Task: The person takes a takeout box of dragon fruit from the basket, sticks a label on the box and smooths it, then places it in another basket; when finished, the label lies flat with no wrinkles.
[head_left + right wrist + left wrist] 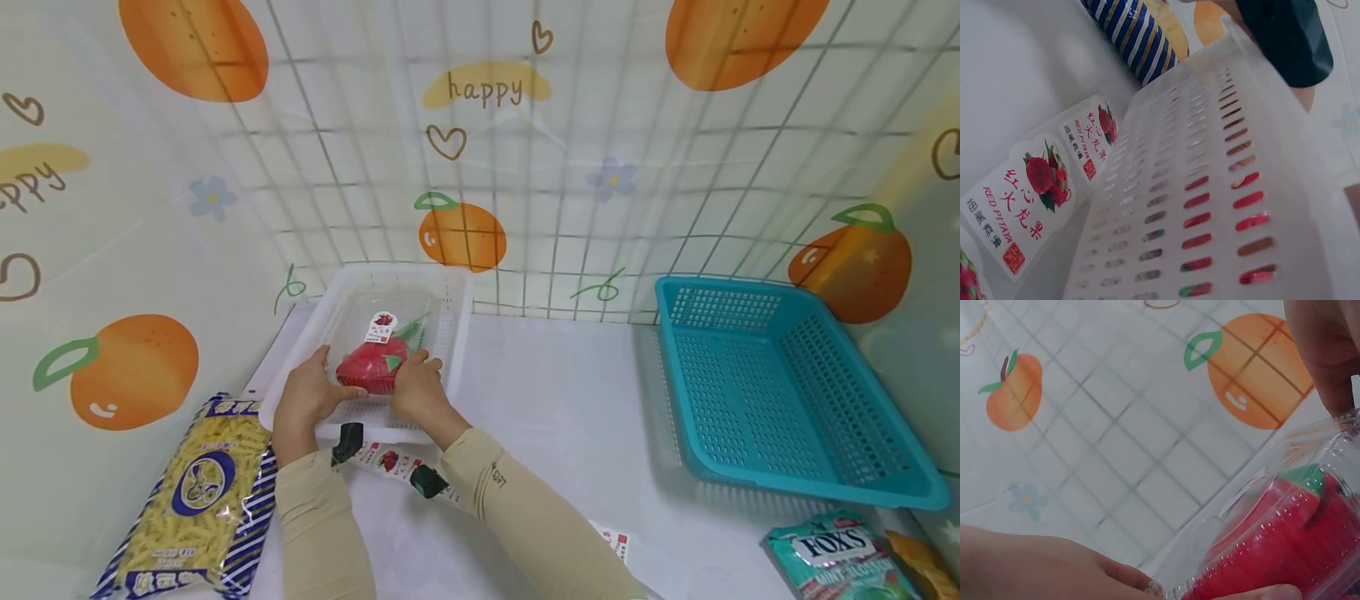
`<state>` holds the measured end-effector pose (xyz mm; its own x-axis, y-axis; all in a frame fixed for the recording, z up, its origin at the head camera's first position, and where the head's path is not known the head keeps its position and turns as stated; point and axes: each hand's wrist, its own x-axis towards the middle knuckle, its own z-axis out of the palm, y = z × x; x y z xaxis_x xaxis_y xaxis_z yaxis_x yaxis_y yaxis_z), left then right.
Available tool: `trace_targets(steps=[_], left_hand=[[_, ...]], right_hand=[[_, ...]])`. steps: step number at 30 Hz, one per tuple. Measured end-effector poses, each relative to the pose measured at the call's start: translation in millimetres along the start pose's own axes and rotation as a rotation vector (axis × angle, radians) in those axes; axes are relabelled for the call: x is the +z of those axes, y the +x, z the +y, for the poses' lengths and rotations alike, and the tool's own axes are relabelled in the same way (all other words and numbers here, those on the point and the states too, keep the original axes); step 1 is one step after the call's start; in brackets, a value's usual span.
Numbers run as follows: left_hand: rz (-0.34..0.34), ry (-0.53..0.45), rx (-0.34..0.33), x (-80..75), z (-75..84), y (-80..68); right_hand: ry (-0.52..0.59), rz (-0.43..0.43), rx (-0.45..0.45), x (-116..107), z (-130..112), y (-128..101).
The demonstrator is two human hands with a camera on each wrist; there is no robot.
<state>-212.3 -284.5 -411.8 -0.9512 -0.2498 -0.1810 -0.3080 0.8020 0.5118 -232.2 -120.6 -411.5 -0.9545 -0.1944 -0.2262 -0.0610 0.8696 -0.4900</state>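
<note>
A clear plastic clamshell box (378, 350) with a red dragon fruit (371, 367) inside sits in the white perforated basket (457, 333) at the back left. My left hand (303, 396) grips the box's left side and my right hand (416, 387) grips its right side. In the left wrist view the clear box (1254, 506) and the red fruit (1291, 550) fill the lower right, with my fingers (1054, 572) at its edge. The right wrist view looks at the white basket (1166, 219) wall from outside, red showing through its slots.
A teal basket (780, 392) stands at the right. A blue-striped bag of pasta (198, 500) lies at the left front. Red pitaya label stickers (390, 460) (1029, 200) lie on the white table by the basket. A Fox's candy bag (840, 558) is at the front right corner.
</note>
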Motion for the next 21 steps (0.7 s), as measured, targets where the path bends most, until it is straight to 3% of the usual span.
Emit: trace_targets(steps=[21], left_hand=[[-0.085, 0.041, 0.027, -2.4, 1.5, 0.8]], right_hand=[[-0.007, -0.029, 0.022, -0.6, -2.3, 1.2]])
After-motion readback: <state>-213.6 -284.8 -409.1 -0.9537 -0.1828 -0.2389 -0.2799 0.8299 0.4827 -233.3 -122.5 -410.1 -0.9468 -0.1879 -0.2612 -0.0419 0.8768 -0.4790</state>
